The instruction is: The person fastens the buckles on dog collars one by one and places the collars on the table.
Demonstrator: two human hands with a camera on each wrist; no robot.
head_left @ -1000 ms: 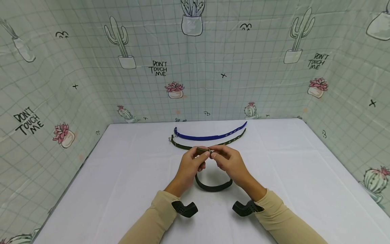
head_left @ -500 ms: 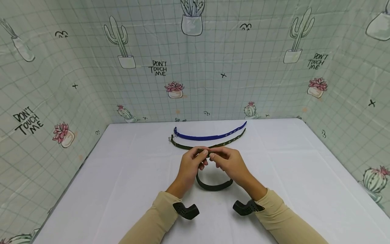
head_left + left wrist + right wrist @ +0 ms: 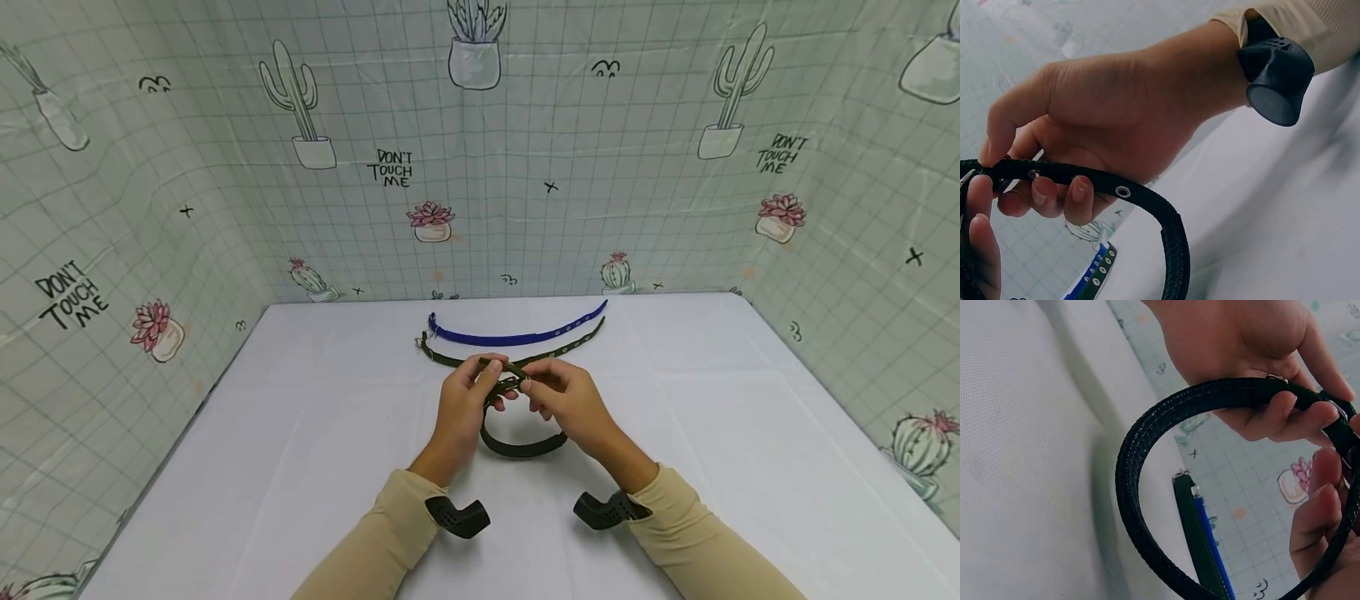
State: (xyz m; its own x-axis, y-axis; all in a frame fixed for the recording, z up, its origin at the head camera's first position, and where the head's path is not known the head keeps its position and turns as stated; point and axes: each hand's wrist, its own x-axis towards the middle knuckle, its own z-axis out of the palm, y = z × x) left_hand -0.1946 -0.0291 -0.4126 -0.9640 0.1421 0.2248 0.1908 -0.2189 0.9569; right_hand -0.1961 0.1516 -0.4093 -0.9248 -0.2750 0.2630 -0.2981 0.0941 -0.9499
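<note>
A dark green collar (image 3: 523,451) is bent into a loop, its two ends meeting between the hands above the white table. My left hand (image 3: 459,412) pinches the end with the metal buckle (image 3: 1339,410), thumb on top. From the other side my right hand (image 3: 581,404) pinches the strap near that buckle between thumb and fingers. In the left wrist view, the eyelet strap (image 3: 1094,175) runs over the right hand's fingers. Whether the tip is through the buckle is hard to see. In the right wrist view, the loop hangs below the left hand (image 3: 1241,350).
Beyond the hands, a blue collar (image 3: 498,340) and a green collar (image 3: 442,359) lie stretched out side by side, eyelets toward the right. White cloth covers the table (image 3: 300,433). A printed cactus curtain (image 3: 495,150) stands behind and at both sides.
The strap ends between my fingers have come into view, lying crosswise where the fingertips covered them before. The loop has risen slightly. My left thumb has shifted, while both wrists stay almost still.
</note>
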